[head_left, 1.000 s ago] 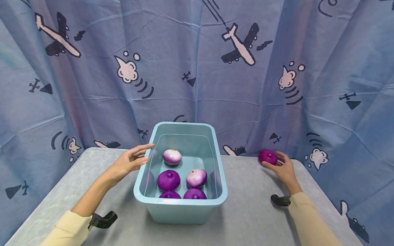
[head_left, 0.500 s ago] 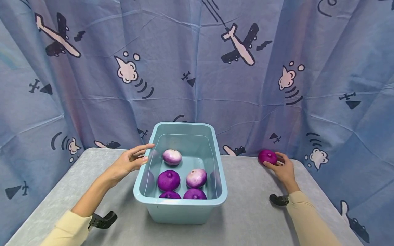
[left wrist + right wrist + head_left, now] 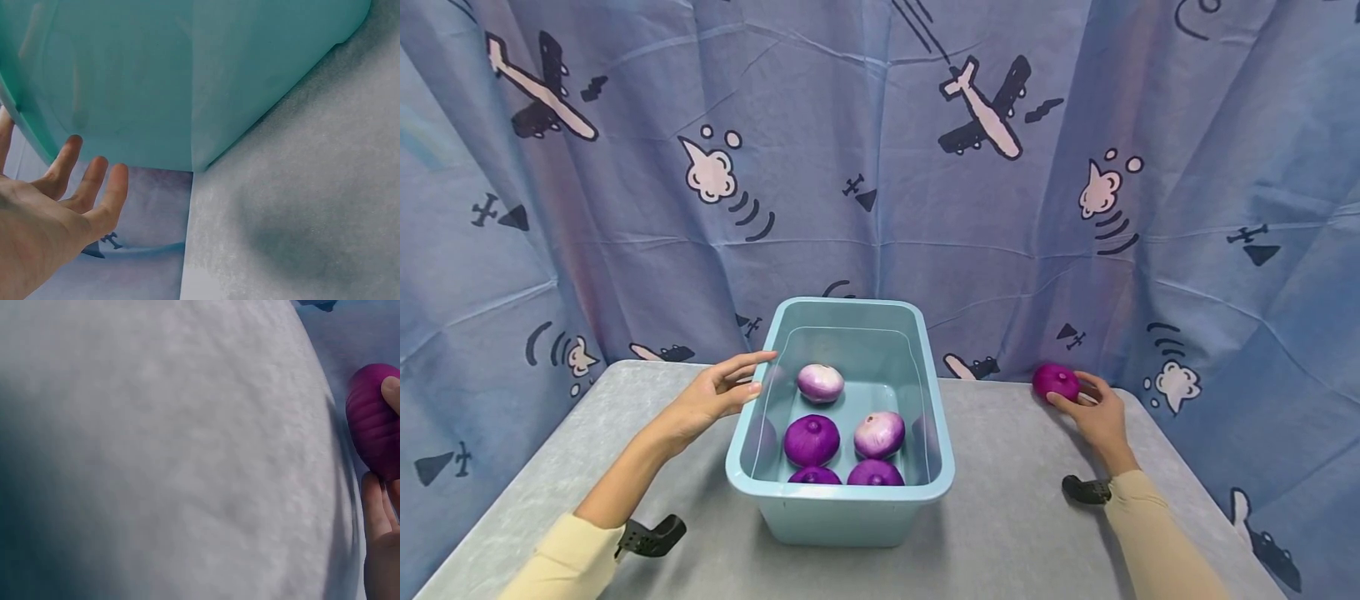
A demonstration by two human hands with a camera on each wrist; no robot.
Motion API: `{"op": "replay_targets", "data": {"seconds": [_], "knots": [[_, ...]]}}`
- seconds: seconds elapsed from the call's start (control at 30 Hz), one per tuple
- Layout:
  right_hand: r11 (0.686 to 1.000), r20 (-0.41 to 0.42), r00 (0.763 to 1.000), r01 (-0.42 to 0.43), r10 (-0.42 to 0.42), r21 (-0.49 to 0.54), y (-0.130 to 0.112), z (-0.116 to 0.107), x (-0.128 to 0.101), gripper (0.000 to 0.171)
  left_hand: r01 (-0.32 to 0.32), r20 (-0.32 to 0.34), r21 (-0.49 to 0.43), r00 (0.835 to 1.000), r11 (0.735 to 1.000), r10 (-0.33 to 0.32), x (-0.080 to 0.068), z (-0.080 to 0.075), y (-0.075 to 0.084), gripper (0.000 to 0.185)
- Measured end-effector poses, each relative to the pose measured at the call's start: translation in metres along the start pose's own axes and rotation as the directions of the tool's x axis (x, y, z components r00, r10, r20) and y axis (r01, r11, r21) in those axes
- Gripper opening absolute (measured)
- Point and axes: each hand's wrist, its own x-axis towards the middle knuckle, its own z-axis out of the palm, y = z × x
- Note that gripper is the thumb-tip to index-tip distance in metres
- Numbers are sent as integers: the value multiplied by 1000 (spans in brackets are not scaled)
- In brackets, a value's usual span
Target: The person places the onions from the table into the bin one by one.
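Grey felt covers the table under my sleeves. Beside my left hand, fingers straight and loose, the teal bin stands steadied with five onions inside. Farther off, my right hand curls fingertips round a purple onion resting on the felt before the curtain.

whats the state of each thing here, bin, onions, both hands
light blue plastic bin: upright on the grey table, no lid, holding five onions
purple onions in the bin: lying loose on its floor, two paler ones
purple onion outside the bin: on the table's far right edge
left hand: fingers straight, beside the bin's left wall
right hand: fingers curled round the outside onion
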Motion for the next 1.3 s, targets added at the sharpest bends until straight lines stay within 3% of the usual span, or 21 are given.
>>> {"op": "replay_targets", "data": {"seconds": [0.27, 0.53, 0.87, 1.3], "knots": [[1000, 36, 999, 24, -24, 17, -10, -15, -10, 83, -4, 2, -4, 1000, 1000, 4, -1, 0, 1, 52], [991, 105, 986, 130, -131, 13, -26, -22, -25, 76, 0, -3, 4, 1000, 1000, 0, -2, 0, 0, 52], [968, 191, 953, 213, -237, 136, -62, -21, -48, 65, -1, -4, -6, 1000, 1000, 1, -3, 0, -1, 52], [918, 285, 883, 307, -373, 251, -131, -17, -69, 60, -3, -9, -6, 1000, 1000, 3, -1, 1, 0, 53]]}}
